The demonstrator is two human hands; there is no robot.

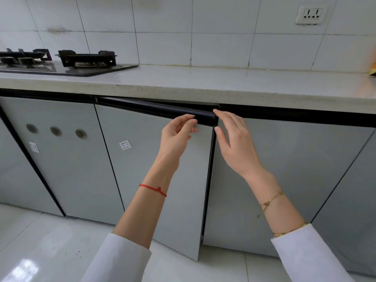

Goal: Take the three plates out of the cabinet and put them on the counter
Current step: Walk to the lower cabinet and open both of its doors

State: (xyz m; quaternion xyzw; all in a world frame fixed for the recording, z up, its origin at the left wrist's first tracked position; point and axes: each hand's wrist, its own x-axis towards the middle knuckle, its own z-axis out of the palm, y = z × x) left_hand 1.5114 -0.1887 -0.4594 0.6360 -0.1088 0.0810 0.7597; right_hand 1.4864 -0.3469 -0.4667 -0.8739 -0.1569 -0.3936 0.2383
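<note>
A grey cabinet door (154, 159) under the counter (203, 84) stands slightly ajar, its right edge swung out toward me. My left hand (177, 135) grips the black handle strip (162, 110) along the door's top edge. My right hand (234, 143) is beside the door's upper right corner, its fingertips touching the end of the strip and its fingers spread. The inside of the cabinet is hidden, and no plates are visible.
A black gas stove (67, 64) sits on the counter at the left. An orange object (372, 70) shows at the counter's far right edge. Closed grey doors flank the ajar one. A wall socket (311, 14) is on the tiled wall. White floor tiles lie below.
</note>
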